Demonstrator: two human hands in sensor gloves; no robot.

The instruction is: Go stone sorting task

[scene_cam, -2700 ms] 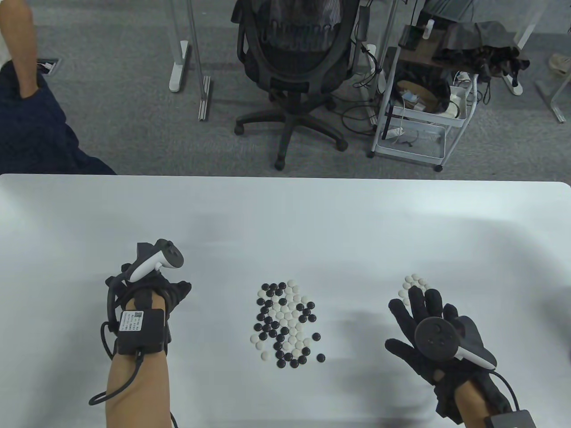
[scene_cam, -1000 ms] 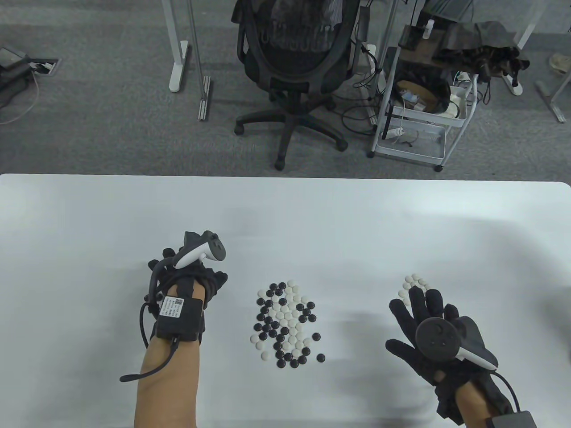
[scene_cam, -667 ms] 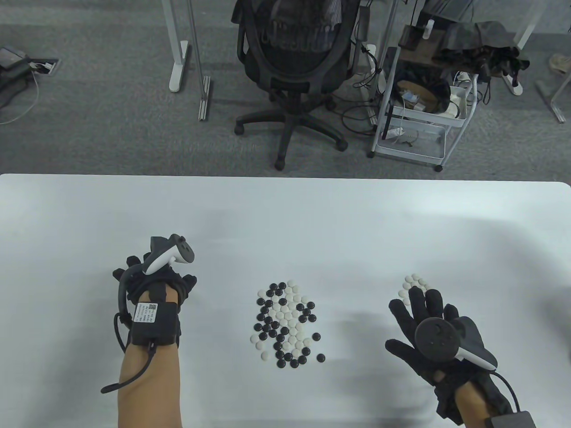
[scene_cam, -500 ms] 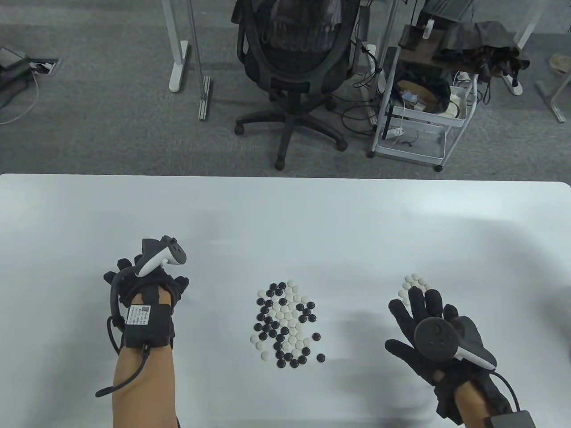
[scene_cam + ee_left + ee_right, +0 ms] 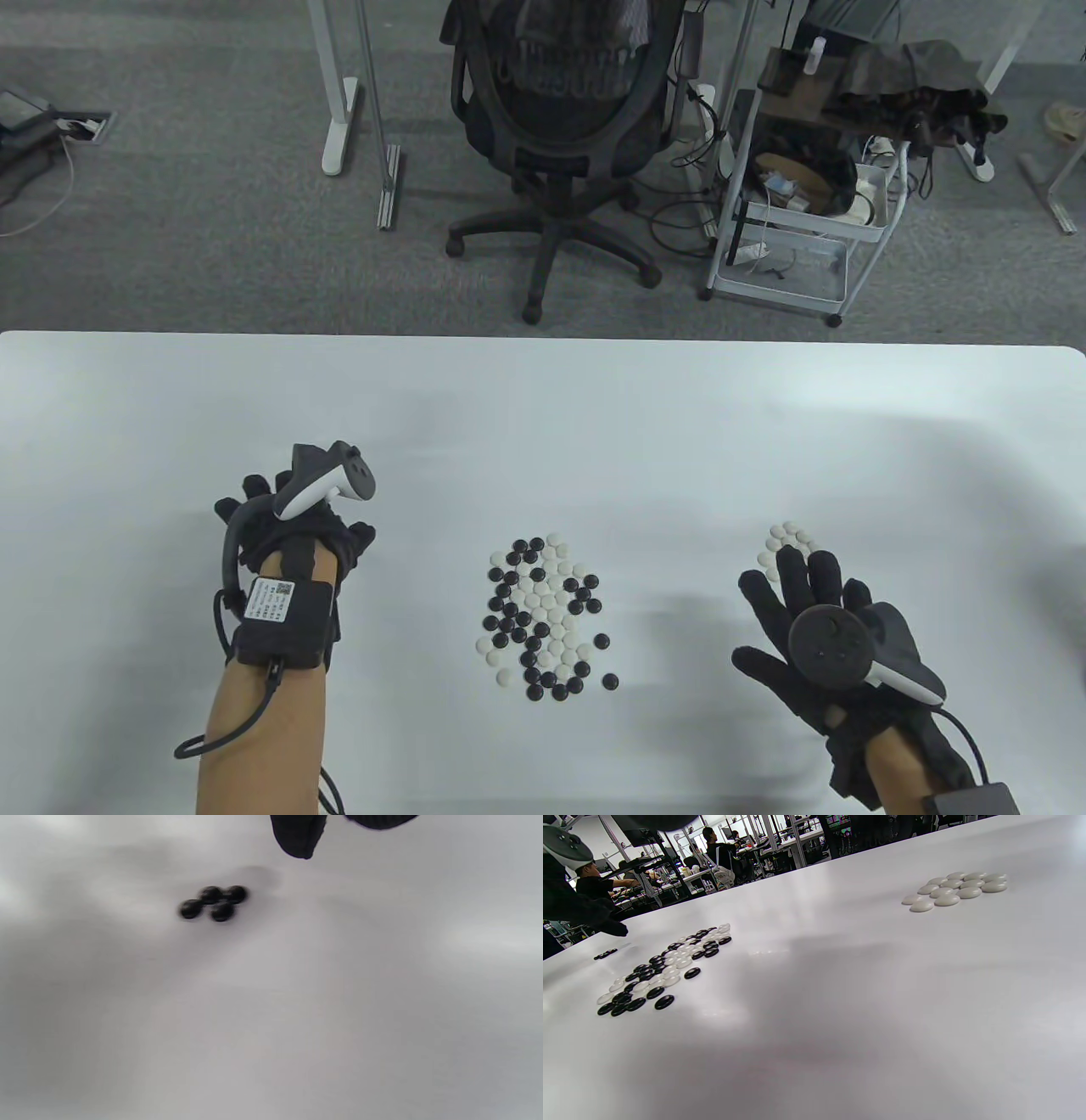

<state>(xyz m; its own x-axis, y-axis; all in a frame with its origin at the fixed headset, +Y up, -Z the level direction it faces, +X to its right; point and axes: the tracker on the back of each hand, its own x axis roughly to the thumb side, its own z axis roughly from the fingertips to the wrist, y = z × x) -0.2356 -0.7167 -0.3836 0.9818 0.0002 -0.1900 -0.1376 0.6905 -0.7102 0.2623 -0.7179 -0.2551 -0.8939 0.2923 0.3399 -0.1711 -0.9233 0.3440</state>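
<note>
A mixed pile of black and white Go stones (image 5: 543,620) lies at the table's middle front; it also shows in the right wrist view (image 5: 664,967). A small group of white stones (image 5: 789,539) lies at the right, also seen in the right wrist view (image 5: 954,889). A small group of black stones (image 5: 214,902) lies at the left, hidden under my left hand in the table view. My left hand (image 5: 254,531) hovers over that group; one bare fingertip (image 5: 299,836) holds nothing. My right hand (image 5: 806,603) lies flat with fingers spread, fingertips at the white group.
The white table (image 5: 543,407) has bare surface behind and around the stones. Beyond its far edge stand an office chair (image 5: 560,127) and a white cart (image 5: 797,212) on the floor.
My left hand moved from beside the mixed pile leftward to the black group, then drifted slightly back right. My right hand and the stones in the pile have not moved.
</note>
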